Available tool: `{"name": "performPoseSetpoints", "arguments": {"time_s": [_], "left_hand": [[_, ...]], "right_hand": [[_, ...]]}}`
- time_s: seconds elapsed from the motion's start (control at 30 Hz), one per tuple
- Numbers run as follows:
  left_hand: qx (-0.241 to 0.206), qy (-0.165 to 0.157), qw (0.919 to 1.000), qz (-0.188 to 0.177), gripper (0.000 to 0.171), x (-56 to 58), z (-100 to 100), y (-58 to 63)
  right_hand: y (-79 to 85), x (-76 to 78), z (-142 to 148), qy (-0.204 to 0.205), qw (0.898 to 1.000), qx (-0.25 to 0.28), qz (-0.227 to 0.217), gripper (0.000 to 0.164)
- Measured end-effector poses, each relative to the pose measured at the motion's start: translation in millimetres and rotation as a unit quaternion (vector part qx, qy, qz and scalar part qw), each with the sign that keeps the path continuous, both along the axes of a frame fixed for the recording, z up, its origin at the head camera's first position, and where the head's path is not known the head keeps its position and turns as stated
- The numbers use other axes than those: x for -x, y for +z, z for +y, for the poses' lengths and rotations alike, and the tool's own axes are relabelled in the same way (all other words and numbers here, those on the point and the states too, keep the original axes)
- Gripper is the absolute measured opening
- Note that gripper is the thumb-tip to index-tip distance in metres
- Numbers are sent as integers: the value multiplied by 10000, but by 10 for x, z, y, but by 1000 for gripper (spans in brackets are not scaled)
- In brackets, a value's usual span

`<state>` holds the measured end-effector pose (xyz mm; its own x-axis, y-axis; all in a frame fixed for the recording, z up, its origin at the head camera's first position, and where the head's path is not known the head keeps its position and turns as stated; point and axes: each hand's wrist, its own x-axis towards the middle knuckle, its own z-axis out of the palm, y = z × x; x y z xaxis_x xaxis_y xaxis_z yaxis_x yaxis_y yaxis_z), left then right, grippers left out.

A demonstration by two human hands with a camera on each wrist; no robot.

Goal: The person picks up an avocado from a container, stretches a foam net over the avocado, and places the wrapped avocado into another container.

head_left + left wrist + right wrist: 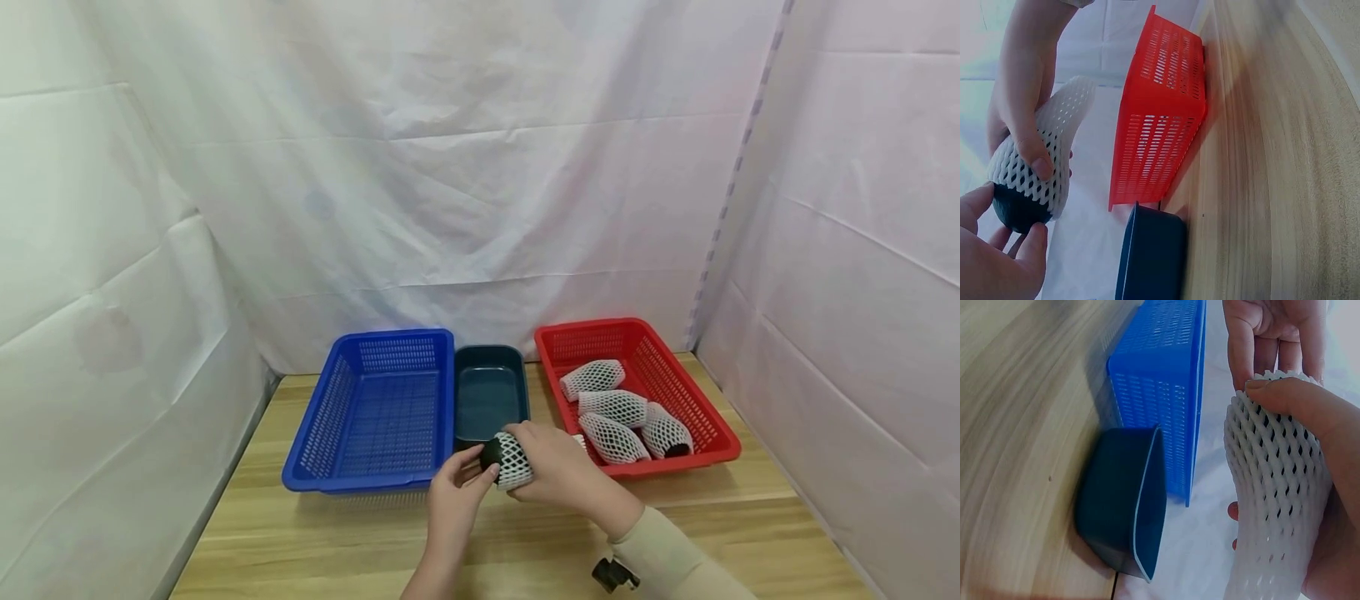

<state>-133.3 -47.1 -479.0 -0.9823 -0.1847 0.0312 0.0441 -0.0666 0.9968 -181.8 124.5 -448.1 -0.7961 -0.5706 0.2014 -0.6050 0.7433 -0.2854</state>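
Note:
A dark green, smooth, round-ended fruit (pixel 1017 211) sits partly inside a white foam net sleeve (pixel 1275 456), held above the table's front middle. My right hand (pixel 558 468) grips the sleeved fruit, thumb across the mesh near the sleeve's opening. From the other side my left hand (pixel 456 493) pinches the bare dark end with thumb and fingertips. The empty tail of the sleeve sticks out past the right hand, narrowing in the left wrist view. Most of the fruit's body is hidden by mesh and fingers.
A red basket (pixel 716 446) at the right holds several net-sleeved dark green fruits (pixel 613 407). A blue basket (pixel 442 400) stands at the left, with a small dark teal tray (pixel 491 404) between the two. White cloth (pixel 465 183) hangs behind and at both sides of the wooden table (pixel 337 550).

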Motion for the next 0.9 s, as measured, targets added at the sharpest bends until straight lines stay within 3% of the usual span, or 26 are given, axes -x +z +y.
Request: {"name": "performPoseSetpoints", "arguments": {"time_s": [0.2, 0.47, 0.57, 0.73, 0.8, 0.87, 0.9], "left_hand": [[77, -58, 9999, -72, 36, -12, 30, -8], [9, -86, 9997, -208, 36, -16, 67, -11], [10, -63, 9998, -170, 33, -5, 67, -29], [-682, 20, 9973, -272, 31, 33, 33, -27], [-1097, -192, 9926, -489, 41, 43, 11, -13], [-1482, -709, 9836, -739, 51, 50, -10, -16], [-1721, -1089, 9750, -886, 57, 58, -17, -23]], "right_hand": [[-32, -10, -23, 9, 9995, 238, -212, 76], [-88, 4, -110, 165, 9996, 127, 187, 72], [-87, -5, -117, 153, 9997, 132, 134, 71], [-50, -30, -67, 150, 9989, 405, 160, 71], [-49, -30, -52, 257, 9970, 561, 460, 71], [-50, -28, -45, 448, 9927, 729, 849, 71], [-55, -26, -43, 553, 9902, 805, 1002, 72]]}}
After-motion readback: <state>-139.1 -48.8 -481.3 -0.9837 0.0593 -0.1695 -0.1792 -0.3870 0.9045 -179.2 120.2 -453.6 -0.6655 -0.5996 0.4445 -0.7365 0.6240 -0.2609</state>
